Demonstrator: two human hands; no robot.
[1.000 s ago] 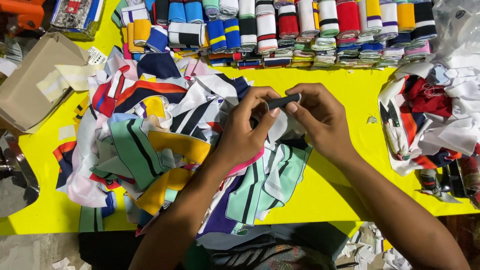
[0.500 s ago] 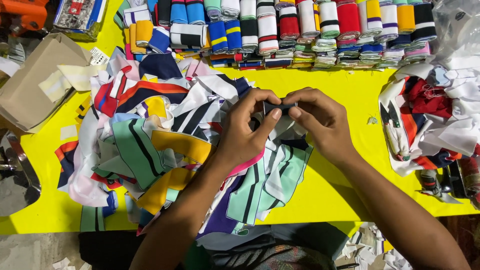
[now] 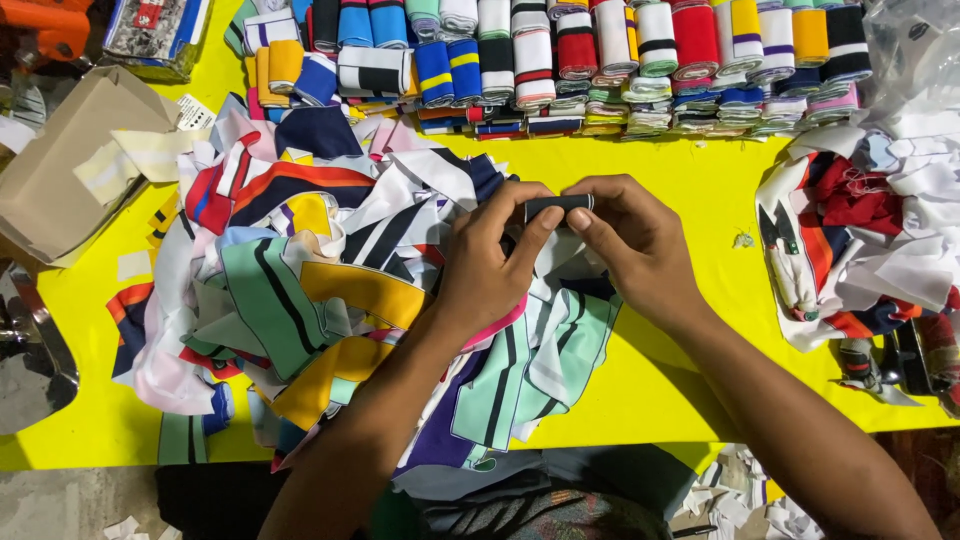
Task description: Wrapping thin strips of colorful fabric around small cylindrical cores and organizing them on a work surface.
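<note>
Roll raised slightly | pinched between left hand and right hand fingertips

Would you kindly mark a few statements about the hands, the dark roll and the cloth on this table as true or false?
1. Both hands hold the dark roll. True: left hand and right hand pinch it from either end.
2. The table is blue. False: it is yellow.
3. Rolled striped bands line the far edge. True.
4. The cloth heap lies to the right of the right hand. False: the heap lies left of and under the hands; a smaller pile lies to the right.
5. A cardboard box sits at the left. True.
</note>
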